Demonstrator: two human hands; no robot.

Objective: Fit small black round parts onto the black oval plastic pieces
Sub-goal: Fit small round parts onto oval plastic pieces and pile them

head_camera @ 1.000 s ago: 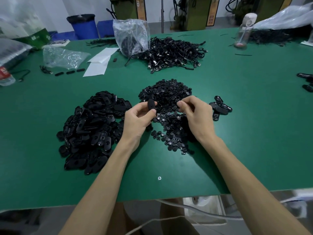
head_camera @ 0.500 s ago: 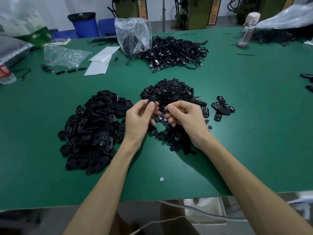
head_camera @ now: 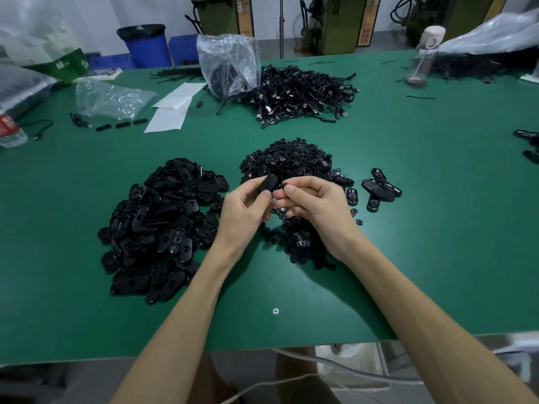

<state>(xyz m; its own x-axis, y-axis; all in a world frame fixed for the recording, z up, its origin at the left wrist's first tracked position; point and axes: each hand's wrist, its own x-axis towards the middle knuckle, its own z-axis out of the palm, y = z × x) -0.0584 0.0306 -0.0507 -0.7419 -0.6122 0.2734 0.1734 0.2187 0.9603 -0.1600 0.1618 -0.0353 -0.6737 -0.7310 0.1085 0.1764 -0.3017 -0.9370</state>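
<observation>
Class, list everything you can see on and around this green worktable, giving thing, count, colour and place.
green table: one, green, foreground
black oval plastic pieces: one pile, black, left
small black round parts: one pile, black, centre
black cables: one heap, black, far centre
clear plastic bags: several, clear, far side
blue bin: one, blue, behind table
left hand: one, holding an oval piece
right hand: one, fingertips pinched together

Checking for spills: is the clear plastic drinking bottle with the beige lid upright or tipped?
Upright: the clear plastic drinking bottle stands on the green table, lid uppermost.
</observation>
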